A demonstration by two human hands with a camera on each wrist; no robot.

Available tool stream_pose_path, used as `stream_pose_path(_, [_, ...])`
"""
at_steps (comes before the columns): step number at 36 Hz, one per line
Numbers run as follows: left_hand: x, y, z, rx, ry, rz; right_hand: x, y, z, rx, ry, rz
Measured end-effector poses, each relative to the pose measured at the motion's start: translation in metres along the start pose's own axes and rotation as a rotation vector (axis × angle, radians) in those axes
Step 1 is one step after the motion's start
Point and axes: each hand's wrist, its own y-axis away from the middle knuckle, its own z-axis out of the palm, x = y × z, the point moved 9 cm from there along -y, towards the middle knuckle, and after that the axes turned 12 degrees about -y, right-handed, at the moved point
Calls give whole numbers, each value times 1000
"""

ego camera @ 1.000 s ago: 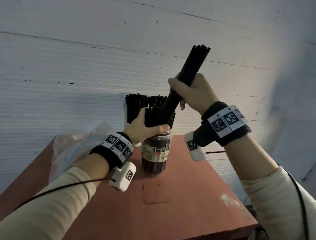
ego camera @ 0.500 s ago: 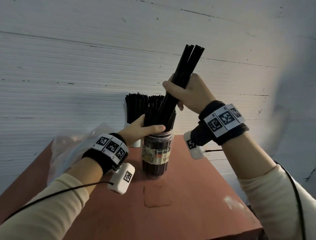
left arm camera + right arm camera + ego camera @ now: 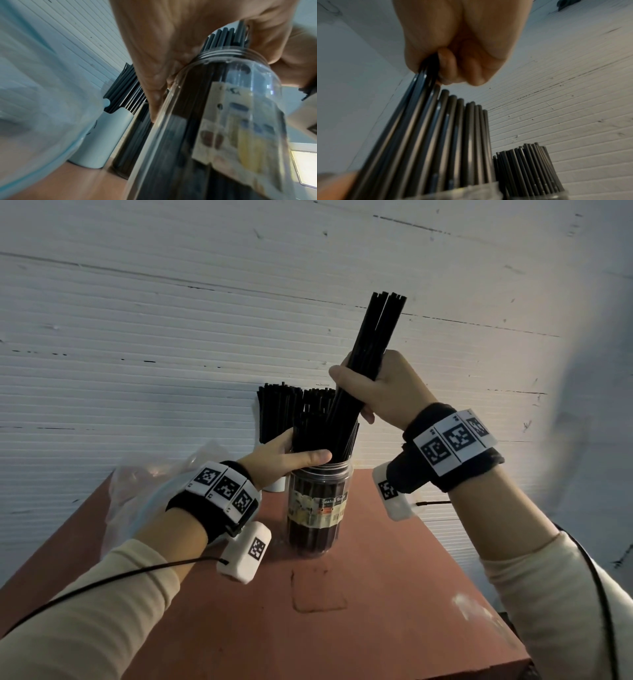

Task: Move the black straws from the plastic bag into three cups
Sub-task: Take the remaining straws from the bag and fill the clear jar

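Observation:
A clear labelled jar stands mid-table, packed with black straws. My left hand curls round those straws just above the rim, thumb across the front. My right hand grips a tilted bundle of black straws above the jar. The bundle's lower ends reach in among the jar's straws. Behind stand a white cup full of straws and a third straw-filled cup, mostly hidden. The plastic bag lies crumpled at the left.
The red-brown table has its right edge close beside the jar and its front edge near me. A white ribbed wall rises right behind the cups. Cables run along both sleeves.
My right hand has tipped the bundle more upright and brought it slightly lower into the jar. My left hand keeps its hold at the jar's mouth.

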Motion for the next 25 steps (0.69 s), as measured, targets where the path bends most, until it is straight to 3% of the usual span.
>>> stream_pose_path(5, [0,6,3,5,-11,27,4,0,3,25,18,-22])
stream_pose_path(11, [-10,10,5,-7,122,-25,9,2,8,-44,-2,10])
stream_pose_path(19, [-16,12,4,-26,-4,-16,23,11,23,-109,-3,34])
stream_pose_path(25, [-17,17,6,-5,43,-17,23,19,16,12,-63,33])
